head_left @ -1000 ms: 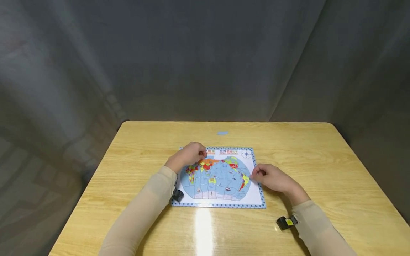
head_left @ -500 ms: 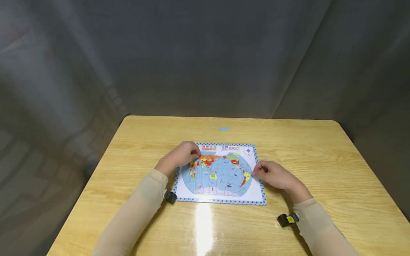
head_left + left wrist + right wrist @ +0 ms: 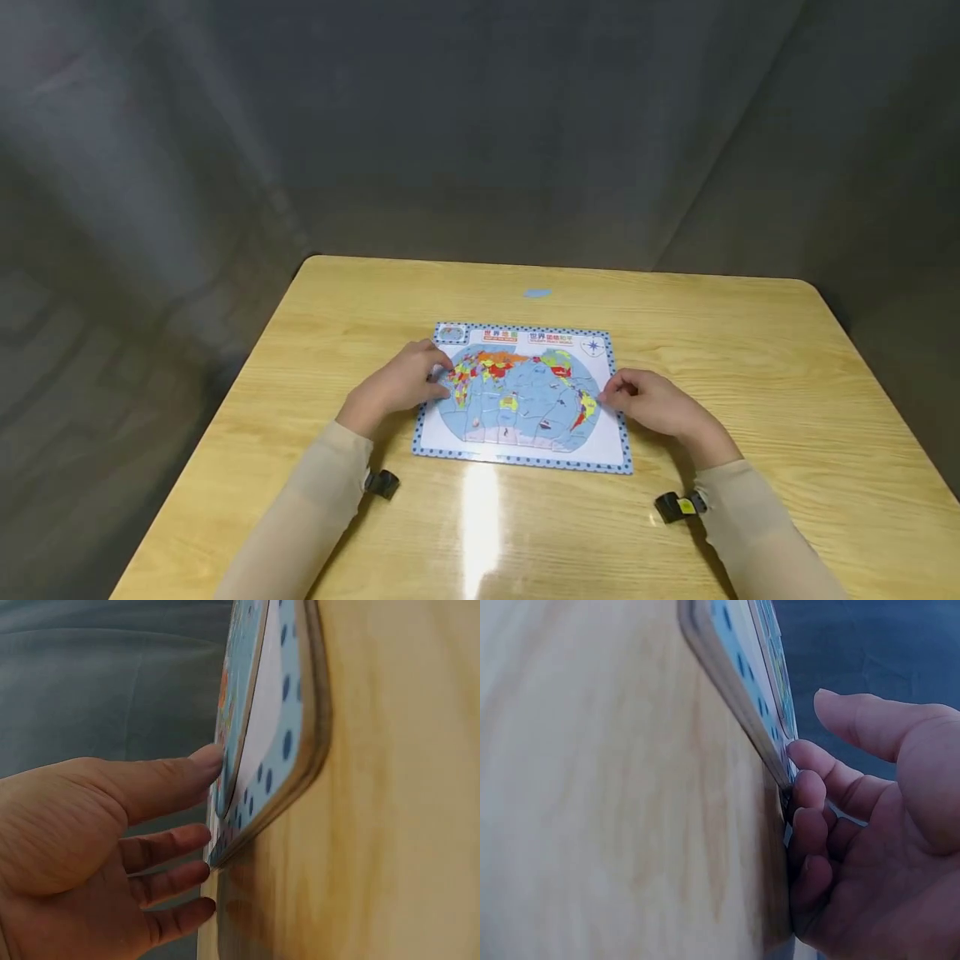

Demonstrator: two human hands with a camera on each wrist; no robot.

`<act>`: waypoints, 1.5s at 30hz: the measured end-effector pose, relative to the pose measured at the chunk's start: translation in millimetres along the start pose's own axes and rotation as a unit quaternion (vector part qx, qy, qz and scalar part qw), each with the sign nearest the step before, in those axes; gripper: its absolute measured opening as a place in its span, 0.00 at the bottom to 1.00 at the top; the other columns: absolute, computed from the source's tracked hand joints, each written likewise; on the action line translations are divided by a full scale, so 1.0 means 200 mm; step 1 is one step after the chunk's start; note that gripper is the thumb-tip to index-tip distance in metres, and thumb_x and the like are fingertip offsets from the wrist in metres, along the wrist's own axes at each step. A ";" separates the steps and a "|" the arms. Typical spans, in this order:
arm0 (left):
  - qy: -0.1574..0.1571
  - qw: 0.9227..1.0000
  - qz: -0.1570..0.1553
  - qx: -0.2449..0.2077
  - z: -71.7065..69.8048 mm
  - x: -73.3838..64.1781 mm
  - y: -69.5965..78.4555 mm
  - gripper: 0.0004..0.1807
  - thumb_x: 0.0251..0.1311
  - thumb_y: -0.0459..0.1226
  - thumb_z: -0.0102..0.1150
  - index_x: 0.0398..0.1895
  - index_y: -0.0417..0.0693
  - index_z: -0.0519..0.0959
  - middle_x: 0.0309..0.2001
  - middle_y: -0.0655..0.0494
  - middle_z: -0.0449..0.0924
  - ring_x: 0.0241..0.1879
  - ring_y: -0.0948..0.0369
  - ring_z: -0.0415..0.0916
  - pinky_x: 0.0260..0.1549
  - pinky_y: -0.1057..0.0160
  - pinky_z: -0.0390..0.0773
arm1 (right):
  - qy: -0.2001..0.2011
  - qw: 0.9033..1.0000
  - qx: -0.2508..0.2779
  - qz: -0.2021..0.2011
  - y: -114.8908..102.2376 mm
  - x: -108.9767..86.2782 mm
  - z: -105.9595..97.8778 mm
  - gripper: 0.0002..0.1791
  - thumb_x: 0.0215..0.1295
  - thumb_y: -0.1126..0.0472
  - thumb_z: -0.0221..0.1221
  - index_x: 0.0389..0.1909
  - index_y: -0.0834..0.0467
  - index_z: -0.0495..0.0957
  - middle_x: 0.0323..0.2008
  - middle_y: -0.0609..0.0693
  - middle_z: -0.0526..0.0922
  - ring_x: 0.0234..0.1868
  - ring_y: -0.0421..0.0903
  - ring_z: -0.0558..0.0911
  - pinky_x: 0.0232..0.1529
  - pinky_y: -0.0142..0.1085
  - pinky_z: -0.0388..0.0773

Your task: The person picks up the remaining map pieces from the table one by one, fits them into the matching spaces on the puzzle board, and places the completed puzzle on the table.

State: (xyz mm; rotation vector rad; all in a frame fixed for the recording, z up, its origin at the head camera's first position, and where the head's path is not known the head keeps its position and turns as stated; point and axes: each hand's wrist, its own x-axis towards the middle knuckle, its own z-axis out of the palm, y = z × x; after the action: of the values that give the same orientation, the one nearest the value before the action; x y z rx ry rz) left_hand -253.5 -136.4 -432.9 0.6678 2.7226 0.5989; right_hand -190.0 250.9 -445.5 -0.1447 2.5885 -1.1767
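Observation:
A world map jigsaw puzzle (image 3: 517, 408) lies flat on the table, its board (image 3: 525, 464) bordered in dotted blue. At the map's left edge is my left hand (image 3: 401, 385), thumb and fingers spread apart. The left wrist view has that thumb (image 3: 206, 757) touching the map's edge, with the other fingers beside the board's corner. My right hand (image 3: 652, 404) is at the map's right side. In the right wrist view, its index fingertip (image 3: 802, 754) touches the board's edge, the thumb is raised apart, and the other fingers curl loosely around nothing.
Beyond the board, a small flat blue piece (image 3: 537, 293) lies on the wooden table (image 3: 360, 312). A dark grey curtain (image 3: 487, 150) hangs behind the table's far edge. Black wrist cameras are strapped to the left wrist (image 3: 384, 483) and right wrist.
My left hand has moved from the board's upper left down along its left side, uncovering the small corner picture, and its fingers have spread. The right hand stays by the right edge.

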 end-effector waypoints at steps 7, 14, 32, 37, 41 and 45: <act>-0.060 0.998 -0.013 -0.007 0.02 -0.08 0.04 0.40 0.48 0.45 0.77 0.66 0.51 0.73 0.72 0.46 0.57 0.72 0.46 0.50 0.66 0.48 0.60 | -0.010 1.000 -0.005 0.009 0.01 0.02 -0.04 0.13 0.69 0.52 0.59 0.37 0.60 0.78 0.31 0.52 0.72 0.34 0.49 0.69 0.31 0.37 0.64; -0.040 0.999 -0.021 0.004 0.06 -0.09 0.08 0.43 0.43 0.43 0.79 0.67 0.51 0.71 0.72 0.48 0.58 0.71 0.47 0.52 0.67 0.50 0.60 | -0.009 0.999 -0.034 0.021 0.00 0.11 -0.08 0.15 0.70 0.51 0.57 0.39 0.60 0.78 0.34 0.54 0.75 0.36 0.50 0.71 0.34 0.39 0.65; -0.024 0.999 -0.021 0.030 0.13 -0.09 0.11 0.46 0.38 0.43 0.80 0.67 0.50 0.72 0.64 0.51 0.65 0.62 0.50 0.62 0.63 0.53 0.65 | -0.001 0.997 -0.083 0.006 -0.19 0.51 -0.08 0.17 0.70 0.48 0.56 0.44 0.59 0.77 0.38 0.56 0.76 0.41 0.53 0.72 0.36 0.41 0.66; -0.019 0.999 -0.015 0.036 0.14 -0.09 0.12 0.47 0.38 0.44 0.79 0.67 0.49 0.71 0.65 0.50 0.65 0.62 0.49 0.62 0.63 0.54 0.65 | 0.002 0.996 -0.094 0.001 -0.19 0.57 -0.06 0.17 0.70 0.47 0.56 0.44 0.59 0.77 0.39 0.55 0.76 0.41 0.53 0.72 0.37 0.41 0.66; -0.018 0.999 -0.010 0.044 0.14 -0.09 0.13 0.47 0.38 0.45 0.79 0.67 0.50 0.71 0.65 0.51 0.64 0.62 0.50 0.62 0.63 0.54 0.66 | 0.011 0.994 -0.107 -0.008 -0.19 0.60 -0.07 0.16 0.71 0.49 0.55 0.43 0.59 0.77 0.39 0.54 0.78 0.38 0.51 0.72 0.36 0.41 0.67; -0.017 0.999 -0.008 0.050 0.14 -0.08 0.14 0.47 0.38 0.45 0.79 0.67 0.50 0.71 0.65 0.51 0.65 0.62 0.49 0.62 0.63 0.54 0.66 | 0.026 0.993 -0.114 -0.021 -0.21 0.65 -0.09 0.16 0.72 0.50 0.54 0.41 0.60 0.77 0.35 0.54 0.77 0.34 0.50 0.72 0.33 0.40 0.67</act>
State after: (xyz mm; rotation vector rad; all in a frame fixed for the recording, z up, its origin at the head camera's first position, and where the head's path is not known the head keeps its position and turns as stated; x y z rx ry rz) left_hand -219.4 -112.3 -441.1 0.6735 2.7387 0.4459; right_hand -320.4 208.8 -432.0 -0.2222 2.7728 -0.9046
